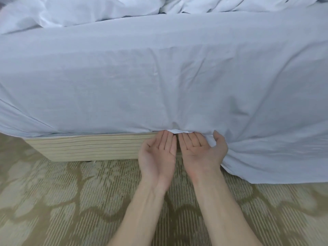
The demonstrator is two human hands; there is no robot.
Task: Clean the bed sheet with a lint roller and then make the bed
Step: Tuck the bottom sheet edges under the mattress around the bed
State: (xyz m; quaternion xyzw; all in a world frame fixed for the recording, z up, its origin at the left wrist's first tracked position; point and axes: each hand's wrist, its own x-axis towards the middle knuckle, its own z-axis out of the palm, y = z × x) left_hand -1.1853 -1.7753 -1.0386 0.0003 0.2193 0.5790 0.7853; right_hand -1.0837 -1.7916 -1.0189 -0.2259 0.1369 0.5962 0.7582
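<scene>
While palms face up, left hand (158,153) and right hand (200,150) touch bed sheet (159,77).

Both hands are held palm-up and side by side, nearly touching along their inner edges. The left hand (157,153) is kept flat, its fingers (166,139) straight, close together and pointed forward. The right hand (200,151) is posed the same way, with its thumb (219,139) lifted and spread out to the side. Nothing is gripped by either hand. The bare left forearm (140,210) and right forearm (221,210) are stretched forward from the lower edge of the view, drawn closer together towards the wrists.
</scene>
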